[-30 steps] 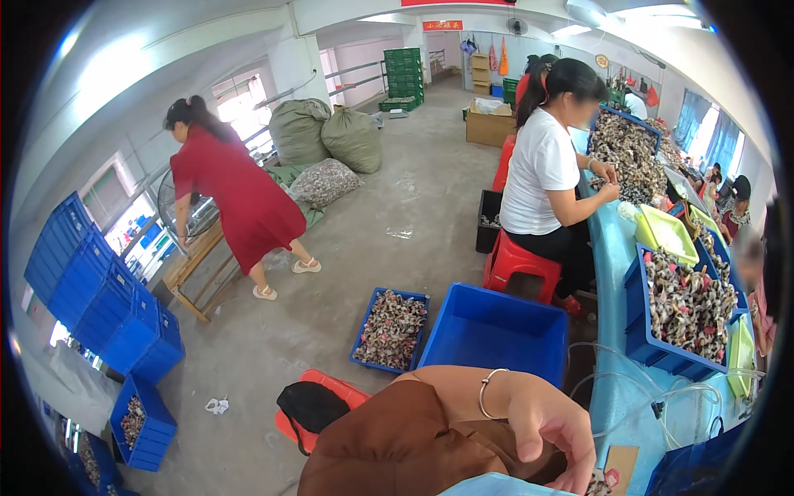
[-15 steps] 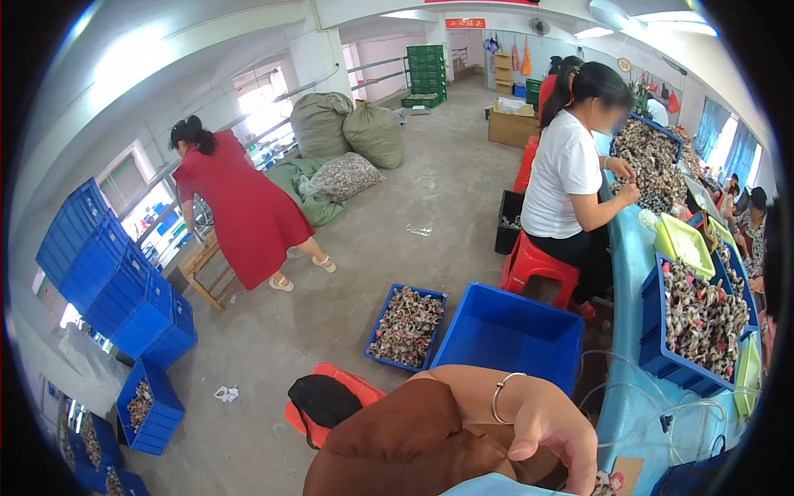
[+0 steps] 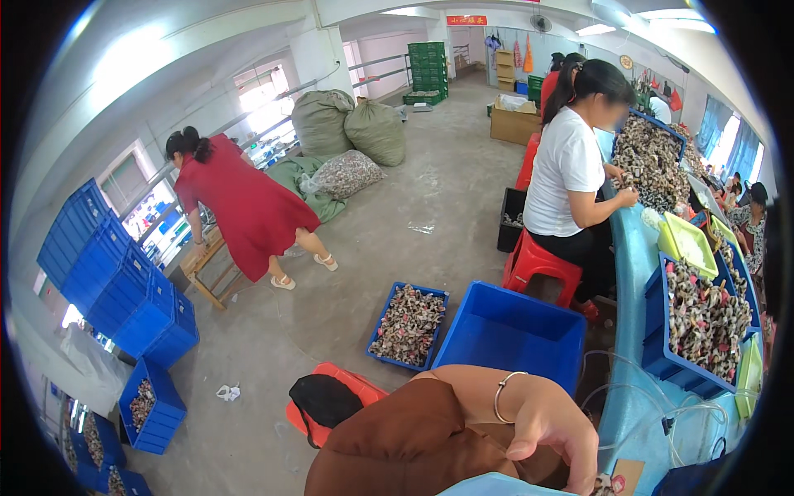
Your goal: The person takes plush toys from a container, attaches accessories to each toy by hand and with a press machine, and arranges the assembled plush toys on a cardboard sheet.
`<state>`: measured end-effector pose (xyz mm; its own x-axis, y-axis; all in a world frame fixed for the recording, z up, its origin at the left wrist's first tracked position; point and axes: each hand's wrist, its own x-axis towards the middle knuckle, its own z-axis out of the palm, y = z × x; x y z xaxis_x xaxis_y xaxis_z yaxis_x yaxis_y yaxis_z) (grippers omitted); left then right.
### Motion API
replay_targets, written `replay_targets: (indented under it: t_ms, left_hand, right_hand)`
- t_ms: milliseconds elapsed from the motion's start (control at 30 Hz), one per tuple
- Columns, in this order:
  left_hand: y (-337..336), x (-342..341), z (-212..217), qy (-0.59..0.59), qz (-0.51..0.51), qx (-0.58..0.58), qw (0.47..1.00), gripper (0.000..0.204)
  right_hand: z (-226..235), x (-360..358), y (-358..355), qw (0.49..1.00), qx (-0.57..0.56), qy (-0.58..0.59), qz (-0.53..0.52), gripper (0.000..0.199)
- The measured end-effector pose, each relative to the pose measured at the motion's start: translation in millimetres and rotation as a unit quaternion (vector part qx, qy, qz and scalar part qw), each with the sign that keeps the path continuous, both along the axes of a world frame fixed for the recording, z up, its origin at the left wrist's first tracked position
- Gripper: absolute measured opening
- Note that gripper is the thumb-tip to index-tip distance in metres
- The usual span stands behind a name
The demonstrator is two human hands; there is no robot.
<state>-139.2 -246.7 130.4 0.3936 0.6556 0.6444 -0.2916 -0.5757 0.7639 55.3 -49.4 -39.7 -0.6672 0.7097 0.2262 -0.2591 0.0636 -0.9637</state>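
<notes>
My left hand (image 3: 556, 431) reaches in from the lower edge, with a silver bangle (image 3: 498, 398) on the wrist and a brown sleeve (image 3: 389, 434) on the arm. Its fingers curl downward and the thumb bends in. The fingertips are cut off by the lower edge, so what they hold cannot be made out. Close beside the fingers lie a small greyish piece with pink on it (image 3: 608, 485) and a bit of brown cardboard (image 3: 628, 476), on the light blue table (image 3: 626, 331). A pale blue surface (image 3: 488, 486) shows below the forearm. My right hand is not in view.
Just beyond my arm stand a blue bin (image 3: 517, 326), a shallow blue crate (image 3: 407, 326) of mottled pieces and a red stool (image 3: 347, 382). A filled blue crate (image 3: 703, 331) and clear tubing (image 3: 653, 405) lie on the table. A co-worker in white (image 3: 571, 165) sits there.
The person in the red dress by the small wooden bench has shifted slightly, head turned and arm lowered toward the bench. The view has moved a little. My left hand keeps its pose.
</notes>
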Motion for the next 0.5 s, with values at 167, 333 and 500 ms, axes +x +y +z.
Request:
replay_targets:
  t_ms: [167,333,500]
  left_hand:
    - [-0.3,-0.9,-2.4,-0.001,0.005,-0.001,1.000,0.073]
    - [-1.2,-1.5,-4.5,-0.006,0.007,0.000,1.000,0.075]
    - [-1.7,-3.5,-5.4,-0.010,0.006,0.003,1.000,0.076]
  right_hand:
    - [0.6,0.2,2.1,1.000,0.001,0.000,0.003,0.028]
    - [1.2,-0.4,2.2,1.000,0.001,-0.002,0.009,0.028]
    - [0.2,-0.9,3.0,1.000,-0.002,0.001,0.009,0.027]
